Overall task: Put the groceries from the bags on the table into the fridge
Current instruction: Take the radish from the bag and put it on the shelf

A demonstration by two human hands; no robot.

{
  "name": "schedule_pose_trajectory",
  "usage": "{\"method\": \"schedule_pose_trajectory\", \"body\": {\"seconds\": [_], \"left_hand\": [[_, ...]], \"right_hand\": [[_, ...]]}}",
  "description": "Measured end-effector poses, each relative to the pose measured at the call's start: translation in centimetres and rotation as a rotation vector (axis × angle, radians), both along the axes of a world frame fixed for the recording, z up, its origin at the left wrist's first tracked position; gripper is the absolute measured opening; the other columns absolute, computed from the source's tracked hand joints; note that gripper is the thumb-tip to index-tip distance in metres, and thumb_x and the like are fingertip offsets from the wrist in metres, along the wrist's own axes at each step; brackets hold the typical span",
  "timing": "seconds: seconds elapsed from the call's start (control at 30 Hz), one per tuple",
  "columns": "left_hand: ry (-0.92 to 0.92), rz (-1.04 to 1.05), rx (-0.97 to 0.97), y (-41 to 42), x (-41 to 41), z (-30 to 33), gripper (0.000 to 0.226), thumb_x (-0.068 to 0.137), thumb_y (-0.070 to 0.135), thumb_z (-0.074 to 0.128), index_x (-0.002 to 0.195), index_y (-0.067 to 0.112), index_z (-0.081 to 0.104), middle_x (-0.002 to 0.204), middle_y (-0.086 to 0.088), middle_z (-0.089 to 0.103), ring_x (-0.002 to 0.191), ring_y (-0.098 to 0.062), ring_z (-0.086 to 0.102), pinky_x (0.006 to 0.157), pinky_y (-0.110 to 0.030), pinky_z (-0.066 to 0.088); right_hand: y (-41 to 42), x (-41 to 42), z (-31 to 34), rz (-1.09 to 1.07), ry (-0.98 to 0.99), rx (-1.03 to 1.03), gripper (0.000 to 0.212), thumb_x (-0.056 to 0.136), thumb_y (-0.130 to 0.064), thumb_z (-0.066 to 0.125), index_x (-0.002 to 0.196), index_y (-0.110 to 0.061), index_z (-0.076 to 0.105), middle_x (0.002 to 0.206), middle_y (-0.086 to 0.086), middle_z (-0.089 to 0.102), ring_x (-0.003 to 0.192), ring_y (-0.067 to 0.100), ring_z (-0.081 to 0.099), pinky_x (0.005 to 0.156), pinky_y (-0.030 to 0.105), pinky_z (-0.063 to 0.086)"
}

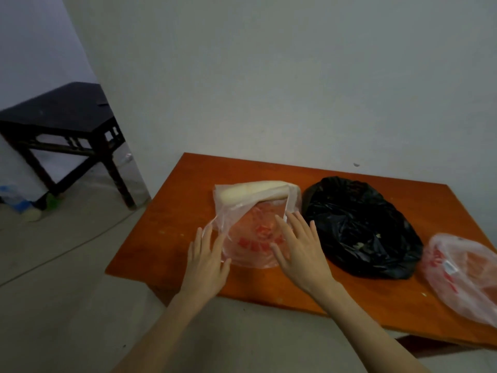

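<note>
A thin pink plastic bag (250, 238) with red print lies on the orange table (174, 216). A long white radish (255, 191) sits inside it at the far end. My left hand (207, 257) rests at the bag's left edge with fingers spread, touching its mouth. On the bag's right side lies my right hand (298, 249), fingers apart, near a stretched handle strip. A black plastic bag (360, 227) lies to the right, its contents hidden. Another pink bag (462, 273) lies at the table's right end.
A dark wooden side table (61, 125) stands at the back left in a doorway. Small blue and green items (16, 200) lie on the floor under it. A pale wall runs behind the orange table. Grey concrete floor (67, 278) lies to the left and front.
</note>
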State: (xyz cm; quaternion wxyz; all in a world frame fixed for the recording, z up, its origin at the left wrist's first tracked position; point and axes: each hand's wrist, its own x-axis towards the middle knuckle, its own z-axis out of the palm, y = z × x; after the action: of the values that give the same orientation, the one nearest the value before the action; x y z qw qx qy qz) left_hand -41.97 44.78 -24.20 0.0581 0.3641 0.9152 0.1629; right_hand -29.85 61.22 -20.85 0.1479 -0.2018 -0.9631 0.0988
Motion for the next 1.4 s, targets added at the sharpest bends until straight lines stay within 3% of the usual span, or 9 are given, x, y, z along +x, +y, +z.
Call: {"method": "schedule_pose_trajectory", "body": {"seconds": [0.37,0.5,0.6,0.8,0.97,1.1,1.2,1.3,1.4], "left_hand": [[0.007,-0.087,-0.198,9.9,-11.8,-4.8,0.078,0.091,0.057,0.038,0.148,0.024,-0.003,0.156,-0.009,-0.014,0.142,-0.029,-0.016,0.114,-0.051,-0.003],[-0.025,-0.078,-0.327,12.7,-15.1,-7.1,0.104,0.079,0.074,0.042,0.147,0.021,-0.015,0.151,-0.015,-0.027,0.139,-0.034,-0.023,0.110,-0.059,-0.006],[-0.008,-0.099,-0.401,14.3,-17.1,-8.7,0.101,0.082,0.067,0.046,0.147,0.020,-0.016,0.150,-0.017,-0.030,0.138,-0.037,-0.025,0.109,-0.061,-0.006],[-0.042,-0.163,-0.368,15.4,-23.8,-10.5,0.077,0.096,0.042,0.041,0.148,0.020,-0.012,0.152,-0.014,-0.028,0.139,-0.033,-0.025,0.114,-0.054,-0.005],[-0.343,-0.301,-0.246,17.2,-29.3,-11.5,0.077,0.093,0.048,0.044,0.150,0.024,-0.002,0.157,-0.005,-0.012,0.143,-0.027,-0.014,0.116,-0.049,0.003],[-0.611,-0.291,-0.145,18.6,-30.5,-11.7,0.075,0.087,0.050,0.056,0.147,0.018,0.023,0.147,-0.002,0.034,0.135,-0.025,0.033,0.107,-0.044,0.034],[-0.769,-0.211,-0.140,18.2,-30.0,-12.1,0.063,0.084,0.040,0.065,0.137,0.015,0.042,0.133,-0.002,0.051,0.121,-0.021,0.049,0.096,-0.034,0.044],[-0.981,-0.082,0.069,16.8,-27.6,-12.9,0.022,0.086,0.016,0.065,0.107,0.015,0.063,0.103,-0.004,0.066,0.097,-0.020,0.061,0.079,-0.029,0.048],[-1.122,-0.011,0.209,16.2,-23.7,-13.1,0.034,0.083,-0.003,0.063,0.115,0.007,0.061,0.105,-0.006,0.065,0.097,-0.017,0.060,0.075,-0.020,0.049]], "right_hand": [[8.6,-15.6,-5.4,-0.023,-0.213,0.032,0.062,0.095,-0.026,0.043,0.149,-0.021,0.013,0.158,0.008,0.002,0.145,0.028,-0.010,0.113,0.052,-0.008],[10.1,-18.0,-8.9,-0.030,-0.273,0.100,0.078,0.077,-0.032,0.068,0.143,-0.017,0.030,0.150,0.014,0.032,0.141,0.034,0.016,0.108,0.059,0.011],[10.9,-19.3,-10.6,-0.021,-0.277,0.162,0.086,0.068,-0.039,0.076,0.139,-0.019,0.032,0.145,0.016,0.040,0.137,0.035,0.028,0.104,0.059,0.020],[12.5,-22.0,-12.0,0.039,-0.244,0.193,0.063,0.081,-0.039,0.066,0.137,-0.022,0.043,0.144,0.011,0.043,0.137,0.032,0.027,0.108,0.057,0.017],[11.4,-22.0,-13.4,0.089,-0.167,0.106,0.053,0.091,-0.042,0.051,0.137,-0.018,0.041,0.148,0.012,0.035,0.139,0.030,0.024,0.114,0.054,0.018],[9.8,-21.6,-13.7,0.114,-0.079,0.066,0.040,0.086,-0.022,0.057,0.125,-0.016,0.056,0.125,0.004,0.057,0.110,0.023,0.055,0.094,0.038,0.042],[9.2,-20.9,-13.1,-0.088,-0.069,0.006,0.033,0.083,-0.028,0.049,0.112,-0.021,0.063,0.102,-0.001,0.062,0.085,0.020,0.056,0.073,0.029,0.033],[7.6,-20.0,-12.8,-0.313,0.081,-0.103,0.022,0.085,-0.026,0.048,0.091,-0.013,0.064,0.086,0.004,0.060,0.075,0.023,0.055,0.067,0.033,0.041],[5.6,-19.7,-13.2,-0.497,0.108,-0.460,0.017,0.091,-0.021,0.056,0.100,-0.007,0.061,0.096,0.007,0.058,0.084,0.023,0.058,0.071,0.034,0.048]]}}
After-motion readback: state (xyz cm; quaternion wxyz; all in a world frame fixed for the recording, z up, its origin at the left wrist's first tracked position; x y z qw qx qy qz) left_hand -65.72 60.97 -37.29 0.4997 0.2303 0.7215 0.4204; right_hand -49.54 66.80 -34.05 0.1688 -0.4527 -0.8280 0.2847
